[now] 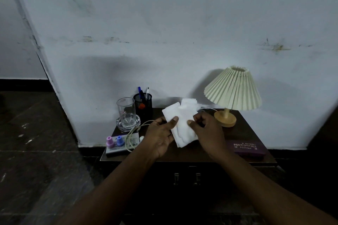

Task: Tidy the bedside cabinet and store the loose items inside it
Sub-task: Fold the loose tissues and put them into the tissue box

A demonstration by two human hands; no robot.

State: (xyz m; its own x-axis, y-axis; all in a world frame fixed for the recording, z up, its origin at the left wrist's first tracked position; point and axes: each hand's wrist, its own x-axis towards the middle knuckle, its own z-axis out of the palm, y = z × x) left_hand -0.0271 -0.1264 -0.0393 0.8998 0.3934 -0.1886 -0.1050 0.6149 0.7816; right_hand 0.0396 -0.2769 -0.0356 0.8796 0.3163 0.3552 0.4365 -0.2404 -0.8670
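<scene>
A dark wooden bedside cabinet (206,155) stands against the white wall. Above its top, both hands hold a bundle of white tissues (182,124). My left hand (161,133) pinches the tissues' left side with the thumb on top. My right hand (206,129) grips their right edge. On the cabinet's left lie a white cable (133,131), a flat book or box (118,149) carrying a pink small bottle (110,142) and a blue small bottle (119,140). A purple glasses case (246,148) lies at the front right.
A clear glass (126,111) on a glass coaster and a black mesh pen holder (143,105) stand at the back left. A pleated cream lamp (233,89) on a wooden base stands at the back right. Two metal handles (186,178) show on the cabinet front.
</scene>
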